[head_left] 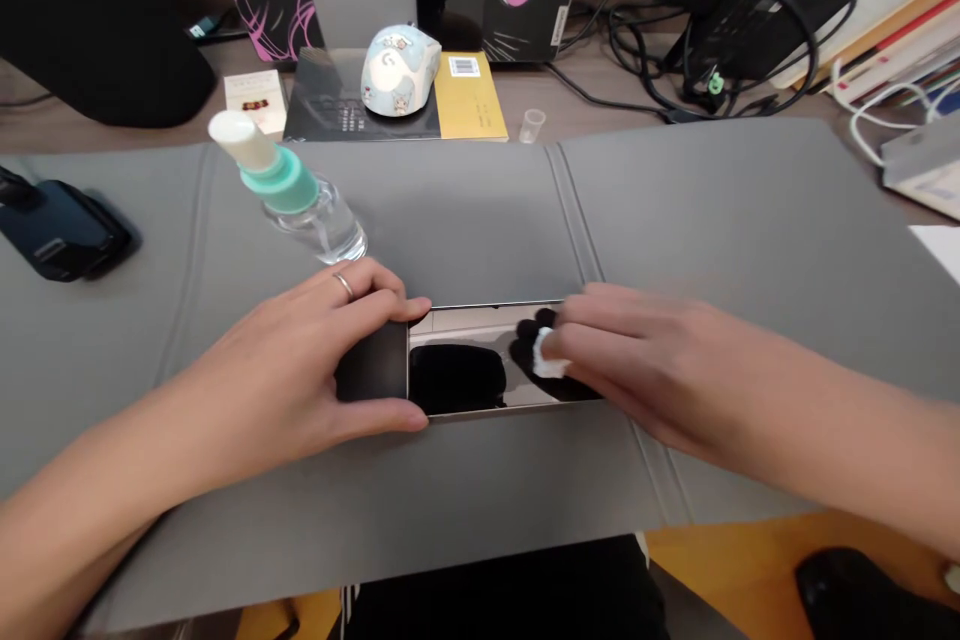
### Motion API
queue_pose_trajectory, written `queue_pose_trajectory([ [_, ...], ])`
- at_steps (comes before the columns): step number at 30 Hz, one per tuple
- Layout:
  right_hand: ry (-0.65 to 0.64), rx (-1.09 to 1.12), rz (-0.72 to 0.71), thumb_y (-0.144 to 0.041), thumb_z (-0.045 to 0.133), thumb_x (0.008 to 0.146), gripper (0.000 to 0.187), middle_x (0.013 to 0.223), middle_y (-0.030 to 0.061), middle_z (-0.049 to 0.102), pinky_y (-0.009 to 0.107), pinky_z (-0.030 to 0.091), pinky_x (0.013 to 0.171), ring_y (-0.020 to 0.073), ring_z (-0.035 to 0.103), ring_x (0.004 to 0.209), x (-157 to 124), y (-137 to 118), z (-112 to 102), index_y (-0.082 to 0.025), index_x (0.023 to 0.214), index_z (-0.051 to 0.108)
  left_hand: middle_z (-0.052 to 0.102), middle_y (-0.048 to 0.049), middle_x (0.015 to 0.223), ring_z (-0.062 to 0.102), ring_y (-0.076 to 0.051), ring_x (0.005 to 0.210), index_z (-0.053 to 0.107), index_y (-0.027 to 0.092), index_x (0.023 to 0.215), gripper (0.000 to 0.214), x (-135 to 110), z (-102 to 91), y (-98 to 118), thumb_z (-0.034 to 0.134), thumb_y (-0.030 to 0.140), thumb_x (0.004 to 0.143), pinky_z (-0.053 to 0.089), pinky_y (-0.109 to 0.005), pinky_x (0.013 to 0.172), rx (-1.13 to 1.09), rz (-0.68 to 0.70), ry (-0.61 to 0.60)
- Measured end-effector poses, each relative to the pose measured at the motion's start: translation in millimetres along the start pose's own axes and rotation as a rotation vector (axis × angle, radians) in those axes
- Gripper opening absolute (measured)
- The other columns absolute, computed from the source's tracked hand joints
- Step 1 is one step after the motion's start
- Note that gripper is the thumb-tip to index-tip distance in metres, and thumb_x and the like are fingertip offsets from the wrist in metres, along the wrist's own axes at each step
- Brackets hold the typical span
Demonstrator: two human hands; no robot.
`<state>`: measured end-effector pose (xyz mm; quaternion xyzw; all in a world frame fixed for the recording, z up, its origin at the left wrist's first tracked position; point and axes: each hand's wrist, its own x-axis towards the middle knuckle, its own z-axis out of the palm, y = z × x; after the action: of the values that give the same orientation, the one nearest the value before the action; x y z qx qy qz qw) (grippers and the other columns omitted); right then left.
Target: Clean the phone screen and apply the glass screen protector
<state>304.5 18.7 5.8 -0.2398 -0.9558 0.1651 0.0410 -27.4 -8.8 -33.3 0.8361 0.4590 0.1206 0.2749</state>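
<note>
A long, narrow, flat object with a mirror-like face (469, 332) and a dark matte left end lies on the grey desk mat (480, 480). Its shiny face shows dark reflections. My left hand (300, 360), with a ring on one finger, spans the matte end, thumb on the near edge and fingers on the far edge. In the closed fingers of my right hand (660, 360) is a small wad of white tissue (549, 357), touching the shiny face near its right end. That end is hidden under the hand, which is slightly blurred. Just beyond my left hand stands a clear spray bottle (330, 225) with a mint collar.
A patterned mouse (400, 70) rests on a black and yellow box (476, 95) behind the mat. Close by are a small clear cap (532, 125) and tangled black cables (720, 20). A dark blue device (64, 230) sits at left; books (900, 50) stand at right.
</note>
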Motion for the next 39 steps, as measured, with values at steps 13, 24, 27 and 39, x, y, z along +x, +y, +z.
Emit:
queue_pose_trajectory([
  [13,0.055,0.021,0.099,-0.02,0.046,0.11,0.025,0.079,0.0022,0.06,0.03,0.039,0.057,0.0163,0.056,0.063,44,-13,0,-0.022,0.088,0.058,0.064,-0.0068,0.124,0.067,-0.026,0.111,0.064,0.017,0.138,0.07,8,-1.6,2,0.088,0.056,0.086,0.056,-0.041,0.09,0.031,0.131,0.058],
  [24,0.072,-0.01,0.166,-0.028,0.044,0.113,0.023,0.08,0.0025,0.062,0.031,0.043,0.06,0.018,0.06,0.067,18,-11,-6,-0.024,0.094,0.057,0.064,-0.0056,0.121,0.066,-0.026,0.107,0.068,0.019,0.133,0.061,10,-2.5,4,0.088,0.052,0.085,0.055,-0.039,0.088,0.006,0.102,0.053],
  [27,0.06,-0.013,0.148,-0.024,0.046,0.111,0.024,0.08,0.0022,0.06,0.031,0.041,0.059,0.0168,0.057,0.065,35,-13,-1,-0.024,0.088,0.054,0.064,-0.0049,0.121,0.067,-0.026,0.107,0.068,0.02,0.133,0.061,10,-2.6,4,0.087,0.053,0.085,0.055,-0.04,0.088,-0.01,0.08,0.046],
  [39,0.019,0.019,0.174,-0.03,0.047,0.112,0.028,0.077,0.0003,0.058,0.03,0.04,0.06,0.0159,0.056,0.065,23,1,-11,-0.023,0.086,0.052,0.063,-0.0055,0.123,0.066,-0.027,0.113,0.065,0.019,0.135,0.063,6,-2.4,3,0.084,0.056,0.088,0.055,-0.041,0.091,0.007,0.09,0.033],
])
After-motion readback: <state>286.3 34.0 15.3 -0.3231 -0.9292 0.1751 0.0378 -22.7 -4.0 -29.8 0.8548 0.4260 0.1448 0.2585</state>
